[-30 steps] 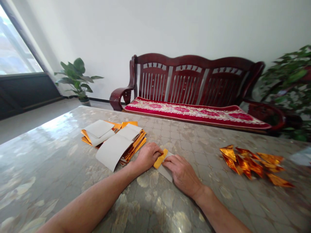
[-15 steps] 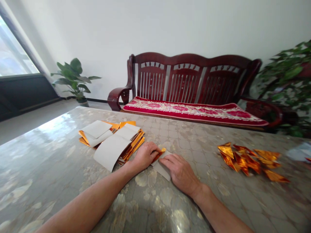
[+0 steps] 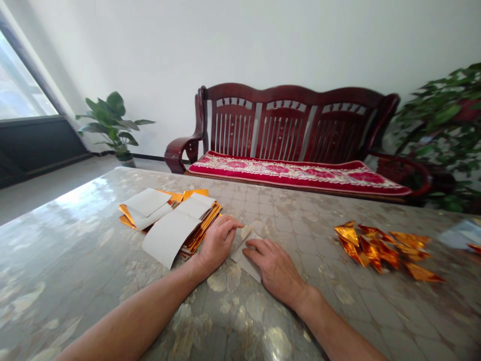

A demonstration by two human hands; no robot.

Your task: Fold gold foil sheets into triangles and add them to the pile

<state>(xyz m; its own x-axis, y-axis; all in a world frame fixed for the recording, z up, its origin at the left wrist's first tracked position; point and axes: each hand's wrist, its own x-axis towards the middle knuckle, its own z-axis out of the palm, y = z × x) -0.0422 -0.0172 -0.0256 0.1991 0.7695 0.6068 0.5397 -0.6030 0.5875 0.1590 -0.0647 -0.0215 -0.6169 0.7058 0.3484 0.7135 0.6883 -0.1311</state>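
A small folded sheet of foil paper [image 3: 246,264] lies flat on the table with its pale grey side up. My right hand [image 3: 277,263] holds it down, fingertips resting on the upper right part. Just left of the sheet is my left hand [image 3: 218,243], its fingers stretched out near the sheet's upper corner with nothing visible in them. Beyond that hand is a stack of foil paper [image 3: 176,228], grey on one side and shiny orange-gold on the other. Farther right lies a pile of folded gold foil pieces [image 3: 379,245].
The table [image 3: 285,311] has a glossy patterned cover. A clear plastic bag [image 3: 460,233] lies at its right edge. Behind it is a dark red wooden bench [image 3: 287,125] with a red floral cushion [image 3: 278,168]. Potted plants [image 3: 108,123] flank the bench.
My left hand has let go of the folded sheet and shifted slightly left. The orange edge that showed between my hands is folded out of sight. My right hand stays on the sheet.
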